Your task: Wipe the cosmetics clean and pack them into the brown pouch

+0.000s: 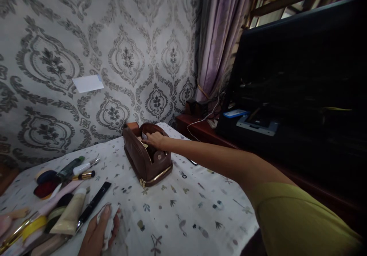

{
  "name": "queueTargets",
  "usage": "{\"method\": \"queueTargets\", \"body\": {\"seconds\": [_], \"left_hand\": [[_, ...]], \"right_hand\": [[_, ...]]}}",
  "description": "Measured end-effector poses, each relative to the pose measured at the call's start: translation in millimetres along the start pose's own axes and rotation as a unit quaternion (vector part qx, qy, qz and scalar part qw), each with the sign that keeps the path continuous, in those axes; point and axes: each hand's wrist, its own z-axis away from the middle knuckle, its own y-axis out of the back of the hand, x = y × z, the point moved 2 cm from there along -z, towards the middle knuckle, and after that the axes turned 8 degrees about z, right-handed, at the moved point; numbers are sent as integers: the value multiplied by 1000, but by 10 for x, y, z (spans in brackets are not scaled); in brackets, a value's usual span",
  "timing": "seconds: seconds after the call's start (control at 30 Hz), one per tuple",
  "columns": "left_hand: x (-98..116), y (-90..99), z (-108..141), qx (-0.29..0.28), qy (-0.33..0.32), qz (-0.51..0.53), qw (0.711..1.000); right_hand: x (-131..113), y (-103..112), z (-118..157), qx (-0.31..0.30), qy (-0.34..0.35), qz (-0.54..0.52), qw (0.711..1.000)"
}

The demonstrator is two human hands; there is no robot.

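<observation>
A brown leather makeup bag [137, 153] with a gold zip stands unzipped on the patterned white cloth. My right hand [155, 139] reaches into its opening from the right, fingers bent and closed. Something small and silvery [144, 136] shows at those fingertips, too small to name. Low in the view, my left hand [99, 229] is closed round a crumpled white tissue [110, 223]. Beside that hand lie a black-handled makeup brush [94, 202] and a beige squeeze tube [71, 212]. The inside of the bag is mostly hidden by its wall and my hand.
Several cosmetics lie on the left: a white tube [83, 167], a dark green tube [69, 168], a red round item [46, 188]. A large dark television screen [295, 76] stands on the right, with a white cable [200, 121] near it. Patterned wallpaper [126, 57] rises behind.
</observation>
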Motion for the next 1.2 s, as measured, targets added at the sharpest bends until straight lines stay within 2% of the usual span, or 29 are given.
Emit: {"method": "queueTargets", "body": {"seconds": [0.1, 0.23, 0.37, 0.5, 0.57, 0.67, 0.73, 0.83, 0.9, 0.97, 1.07, 1.13, 1.2], "left_hand": [[61, -40, 15, -41, 28, 42, 998], [98, -55, 23, -50, 33, 44, 997], [65, -53, 18, -48, 18, 48, 997], [49, -38, -3, -67, 19, 46, 997], [66, -31, -15, -105, 4, 36, 994], [103, -16, -22, -143, -35, 10, 989], [114, -4, -23, -130, -47, 0, 990], [103, -3, -26, -117, -56, -1, 992], [89, -8, -38, -129, -83, 2, 988], [68, -7, -62, -149, -114, 4, 982], [34, 6, -111, -173, -162, 5, 971], [12, 18, -144, -177, -184, 4, 967], [-6, 29, -170, -173, -196, -1, 965]], "right_hand": [[2, 44, 34, -2, -5, -12, 1000], [35, 138, 75, 9, -7, -31, 999], [117, 343, 158, 45, -18, -46, 998], [88, 569, 406, 99, -65, -53, 992], [-52, 622, 596, 135, -78, -63, 986], [-435, 579, 880, 221, -6, -141, 965], [-745, 457, 1011, 238, 63, -185, 951], [-1172, 212, 1073, 238, 99, -263, 930], [-1413, 61, 1029, 235, 91, -360, 898], [-1624, -53, 939, 233, 64, -471, 849], [-1903, -153, 774, 209, 22, -628, 749], [-2062, -197, 677, 164, -4, -718, 676], [-2186, -235, 612, 121, -32, -778, 616]]}}
